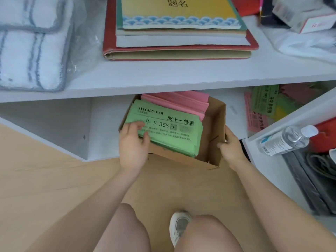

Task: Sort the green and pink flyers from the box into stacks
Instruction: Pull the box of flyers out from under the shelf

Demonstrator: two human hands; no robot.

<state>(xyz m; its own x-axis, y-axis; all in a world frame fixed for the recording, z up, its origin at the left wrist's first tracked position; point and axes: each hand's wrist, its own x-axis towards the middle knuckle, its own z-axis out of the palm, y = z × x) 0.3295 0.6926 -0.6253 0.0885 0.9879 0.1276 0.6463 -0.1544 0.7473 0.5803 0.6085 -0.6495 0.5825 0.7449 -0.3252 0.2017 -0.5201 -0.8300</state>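
Head view, looking down at a brown cardboard box (pixel 211 142) that sits on the wooden floor (pixel 45 179), half under a white shelf (pixel 163 73). By my reading the sorting has barely begun: the green flyers (pixel 174 131) and the pink flyers (pixel 178 102) both lie inside the box, green in front, pink behind, and no sorted stack shows on the floor. Some loose green and pink sheets (pixel 261 106) lie under the shelf to the right; whether they belong to this job I cannot tell. The left hand (pixel 133 142) rests on the near end of the green flyers, its grip narrow, fingers curled over their edge. The right hand (pixel 231 148) grips the box's right wall. The flyers are thin, flat, matte paper with black print; the box is stiff, creased card.
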